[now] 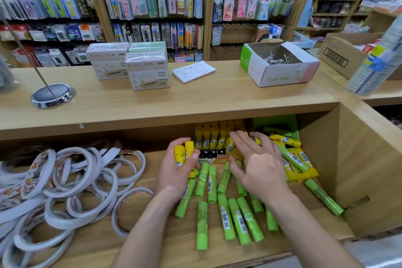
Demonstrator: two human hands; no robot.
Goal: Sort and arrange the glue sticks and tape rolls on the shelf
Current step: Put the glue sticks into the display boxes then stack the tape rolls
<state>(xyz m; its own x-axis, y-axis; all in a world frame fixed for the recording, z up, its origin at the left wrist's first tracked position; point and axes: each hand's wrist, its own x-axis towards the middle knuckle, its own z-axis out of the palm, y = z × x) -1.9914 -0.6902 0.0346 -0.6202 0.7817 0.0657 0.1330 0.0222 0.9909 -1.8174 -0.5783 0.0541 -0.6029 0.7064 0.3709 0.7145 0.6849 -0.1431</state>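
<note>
My left hand (178, 165) is curled round two yellow glue sticks (180, 153), held upright with the caps up. My right hand (258, 163) is wide open, fingers spread and holding nothing. It hovers at the right front corner of the card display box (219, 158); I cannot tell whether it touches the box.

That box stands at the back of the shelf (178, 243), just ahead of both hands and between them. More yellow sticks (206, 139) stand upright in rows inside it. The two sticks I hold already share that upright axis, and the left hand is the nearer one. I judge the move is a short reach forward and to the right, then straight down into a free slot, under the overhang of the bench (195, 102).

Green glue sticks (230, 217) lie loose on the shelf below my hands, mostly pointing front to back, some fanned. They are smooth round plastic tubes with glossy barcode labels, so they would likely roll. Loose yellow ones (298, 169) are heaped to the right, below an open green box (282, 123).

The tape rolls (65, 180) lie well to the left. They are thin white rings with printed liners, overlapping in a slack pile.
</note>
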